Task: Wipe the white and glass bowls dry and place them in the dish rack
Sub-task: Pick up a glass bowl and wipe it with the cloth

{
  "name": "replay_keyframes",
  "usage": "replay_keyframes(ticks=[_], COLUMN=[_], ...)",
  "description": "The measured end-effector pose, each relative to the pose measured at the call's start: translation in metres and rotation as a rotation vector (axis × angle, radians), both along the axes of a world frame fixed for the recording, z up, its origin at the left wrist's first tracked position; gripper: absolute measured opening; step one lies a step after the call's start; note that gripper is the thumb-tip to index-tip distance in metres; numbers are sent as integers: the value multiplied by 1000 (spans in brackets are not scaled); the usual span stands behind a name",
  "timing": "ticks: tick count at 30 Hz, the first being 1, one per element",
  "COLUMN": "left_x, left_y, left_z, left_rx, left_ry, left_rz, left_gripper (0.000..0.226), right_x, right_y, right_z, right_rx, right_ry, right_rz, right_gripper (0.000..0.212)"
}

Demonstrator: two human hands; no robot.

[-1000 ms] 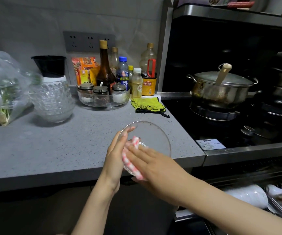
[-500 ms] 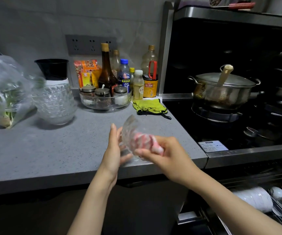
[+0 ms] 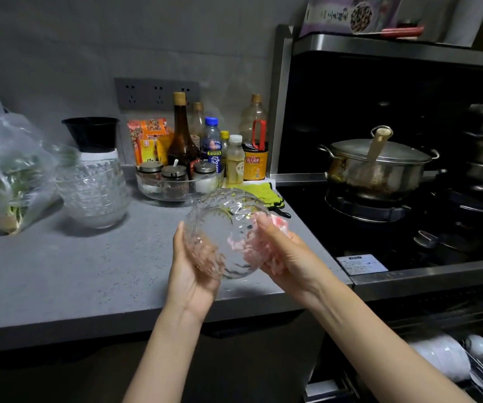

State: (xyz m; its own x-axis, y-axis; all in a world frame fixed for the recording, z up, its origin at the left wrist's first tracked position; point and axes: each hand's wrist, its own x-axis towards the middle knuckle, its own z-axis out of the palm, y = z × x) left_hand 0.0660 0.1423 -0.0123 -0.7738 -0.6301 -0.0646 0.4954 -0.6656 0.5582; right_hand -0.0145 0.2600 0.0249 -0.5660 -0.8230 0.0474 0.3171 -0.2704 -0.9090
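Grey speckled countertop (image 3: 89,271) beside black gas stove (image 3: 380,237); above the counter edge, left hand (image 3: 193,277) cups the clear cut-glass bowl (image 3: 225,225), right hand (image 3: 292,257) pinching a pink-and-white cloth (image 3: 278,223) against its side

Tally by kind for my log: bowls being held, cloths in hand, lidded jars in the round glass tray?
Held glass bowl: 1
Held pink cloth: 1
Tray's lidded jars: 3
Total: 5
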Motion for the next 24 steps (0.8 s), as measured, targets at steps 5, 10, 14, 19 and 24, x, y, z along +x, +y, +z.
replay_keyframes(ticks=[5, 10, 14, 19, 24], left_x=[4, -3, -10, -9, -3], left_y=[-5, -1, 13, 20, 14], left_z=[5, 10, 11, 19, 26], left_rx=[-49, -120, -180, -126, -137], left_ry=[-71, -177, -193, -181, -209], left_rz=[195, 374, 337, 362, 449], left_gripper=[36, 30, 35, 35, 38], right_x=[-8, -2, 9, 1, 10], right_y=[0, 0, -8, -10, 1], right_z=[-8, -5, -15, -21, -36], right_rx=[167, -14, -80, -16, -21], right_ry=[210, 640, 1586, 1706, 1714], right_rz=[-211, -486, -450, -576, -578], right_gripper=[31, 44, 44, 46, 44])
